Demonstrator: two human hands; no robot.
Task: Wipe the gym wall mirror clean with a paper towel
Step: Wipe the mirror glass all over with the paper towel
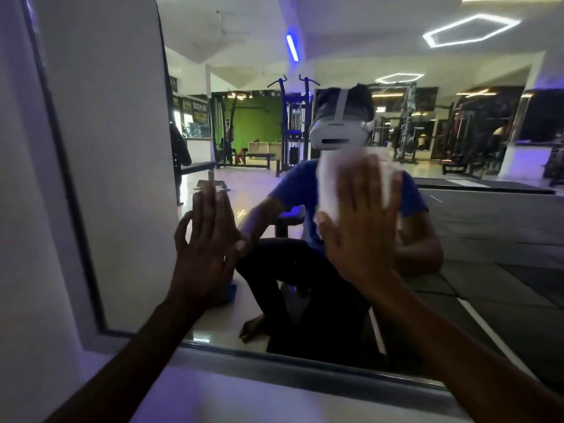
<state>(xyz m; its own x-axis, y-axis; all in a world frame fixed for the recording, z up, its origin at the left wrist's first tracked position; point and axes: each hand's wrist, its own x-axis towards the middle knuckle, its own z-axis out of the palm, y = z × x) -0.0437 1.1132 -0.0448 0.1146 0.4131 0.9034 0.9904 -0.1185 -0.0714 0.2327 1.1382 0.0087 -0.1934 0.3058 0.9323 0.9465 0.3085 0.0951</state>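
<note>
Head cam is looking pretty much straight into the mirror (457,224), which fills most of the shot. Its dark frame (73,209) runs down the left side and then along the bottom, where a pale ledge (244,389) sits just under the glass. So the wiping area is boxed in on the left and below, while to the right and upward the glass carries on out of view with lots of open surface.

Right hand (363,227) is flat against the glass with fingers straight and spread, pressing a white paper towel (328,184) onto it. Towel is bunched under the palm and pokes out above the fingertips and on the left side. It's pretty blurry, so I can't make out how it's folded. Left hand (204,245) is also open, fingers straight, resting flat on the glass near the left frame, well apart from the right one. Both forearms come up from the bottom edge and get cut off there.

In the reflection there's a crouched person in a blue shirt (293,184) wearing a white headset (338,132), partly covered by the towel. Behind that, a weight machine (294,123), a green wall (253,123) and a hexagon ceiling light (470,30). White wall (18,209) sits left of the frame.
</note>
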